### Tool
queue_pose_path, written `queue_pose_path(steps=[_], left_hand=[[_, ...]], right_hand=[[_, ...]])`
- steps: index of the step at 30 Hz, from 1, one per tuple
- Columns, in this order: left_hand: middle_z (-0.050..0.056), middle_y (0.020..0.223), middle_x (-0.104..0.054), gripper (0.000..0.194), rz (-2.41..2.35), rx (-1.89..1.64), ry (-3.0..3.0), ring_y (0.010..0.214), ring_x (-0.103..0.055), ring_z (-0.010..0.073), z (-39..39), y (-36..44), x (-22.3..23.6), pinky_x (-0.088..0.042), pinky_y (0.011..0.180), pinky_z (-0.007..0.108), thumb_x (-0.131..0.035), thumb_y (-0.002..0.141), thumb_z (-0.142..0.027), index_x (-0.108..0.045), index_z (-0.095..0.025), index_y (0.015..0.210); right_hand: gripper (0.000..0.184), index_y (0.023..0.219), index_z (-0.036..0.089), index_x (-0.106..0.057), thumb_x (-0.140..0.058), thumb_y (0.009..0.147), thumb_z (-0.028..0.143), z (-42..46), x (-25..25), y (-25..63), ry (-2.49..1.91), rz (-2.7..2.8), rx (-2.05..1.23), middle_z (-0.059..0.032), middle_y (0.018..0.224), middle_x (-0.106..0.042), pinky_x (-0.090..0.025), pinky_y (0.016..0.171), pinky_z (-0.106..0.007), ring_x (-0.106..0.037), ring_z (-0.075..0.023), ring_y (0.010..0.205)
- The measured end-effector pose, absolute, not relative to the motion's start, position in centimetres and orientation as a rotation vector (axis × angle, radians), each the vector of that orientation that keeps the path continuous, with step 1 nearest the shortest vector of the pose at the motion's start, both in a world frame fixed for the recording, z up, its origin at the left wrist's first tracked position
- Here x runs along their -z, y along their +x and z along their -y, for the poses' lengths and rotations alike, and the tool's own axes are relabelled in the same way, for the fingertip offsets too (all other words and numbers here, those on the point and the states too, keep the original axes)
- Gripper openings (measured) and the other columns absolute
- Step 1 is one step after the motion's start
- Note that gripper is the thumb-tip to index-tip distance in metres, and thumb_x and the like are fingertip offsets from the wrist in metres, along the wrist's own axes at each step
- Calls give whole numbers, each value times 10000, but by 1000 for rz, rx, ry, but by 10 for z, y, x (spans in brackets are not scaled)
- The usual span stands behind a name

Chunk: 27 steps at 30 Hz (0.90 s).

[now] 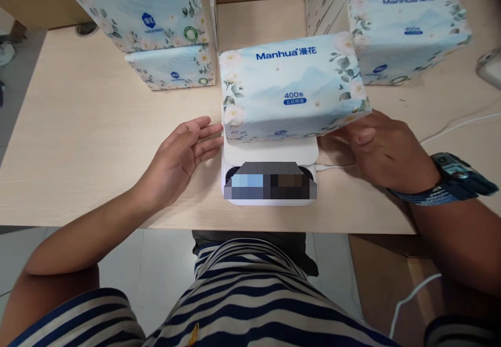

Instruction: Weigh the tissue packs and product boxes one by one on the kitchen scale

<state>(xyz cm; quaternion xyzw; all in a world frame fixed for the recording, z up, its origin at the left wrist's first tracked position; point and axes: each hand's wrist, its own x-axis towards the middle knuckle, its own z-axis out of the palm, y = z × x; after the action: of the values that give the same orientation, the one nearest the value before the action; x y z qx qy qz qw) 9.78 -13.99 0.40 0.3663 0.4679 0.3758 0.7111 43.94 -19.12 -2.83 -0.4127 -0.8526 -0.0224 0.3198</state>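
Observation:
A pale blue, flower-printed tissue pack (294,86) is over the white plate of a digital scale (270,151), slightly askew. Whether it rests fully on the plate cannot be told. At its right end, my right hand (387,148) grips the pack from below, the fingers partly hidden under it; a watch is on that wrist. My left hand (180,154) is palm up with its fingers stretched out and apart, the tips by the left edge of the scale and pack. It holds nothing. The scale's display is blurred out.
Two more tissue packs are stacked at the back left, the upper one (144,13) larger in view. Another pack (407,39) stands at the back right before white boxes (324,2). A white cable (336,167) runs rightward from the scale across the wooden table (78,143).

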Motion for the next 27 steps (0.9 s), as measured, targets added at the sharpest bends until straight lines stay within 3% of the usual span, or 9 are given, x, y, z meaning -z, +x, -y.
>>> queue_pose_path(steps=[4, 10, 20, 27], left_hand=[[109, 1292, -814, 218, -1089, -848, 724, 1199, -811, 249, 134, 98, -8, -610, 1168, 424, -618, 1086, -366, -737, -185, 1102], [141, 1206, -850, 343, -1078, -768, 640, 1352, -768, 318, 125, 91, -11, -645, 1177, 439, -720, 1009, -532, -750, -191, 1014], [150, 1281, -839, 367, -1056, -734, 684, 1428, -728, 347, 123, 90, -7, -653, 1188, 494, -680, 1002, -572, -741, -212, 1042], [148, 1264, -844, 408, -1067, -730, 701, 1437, -723, 355, 122, 89, -8, -653, 1190, 497, -691, 985, -613, -751, -212, 1038]], right_hand=[[413, 905, 274, -525, -249, 1200, 358, 191, 25, 439, -1080, 2260, 64, -29, 844, -664, -538, 714, -363, -612, -196, 774], [463, 855, 278, -551, -258, 1199, 382, 193, 26, 441, -1115, 2236, 15, -14, 783, -681, -511, 712, -393, -598, -198, 694], [602, 829, 284, -640, -238, 1174, 571, 194, 29, 444, -1256, 2192, -108, -41, 795, -736, -546, 773, -424, -657, -211, 738], [565, 884, 272, -638, -222, 1194, 497, 194, 29, 446, -1203, 2249, -12, -49, 811, -752, -550, 730, -405, -675, -197, 749]])
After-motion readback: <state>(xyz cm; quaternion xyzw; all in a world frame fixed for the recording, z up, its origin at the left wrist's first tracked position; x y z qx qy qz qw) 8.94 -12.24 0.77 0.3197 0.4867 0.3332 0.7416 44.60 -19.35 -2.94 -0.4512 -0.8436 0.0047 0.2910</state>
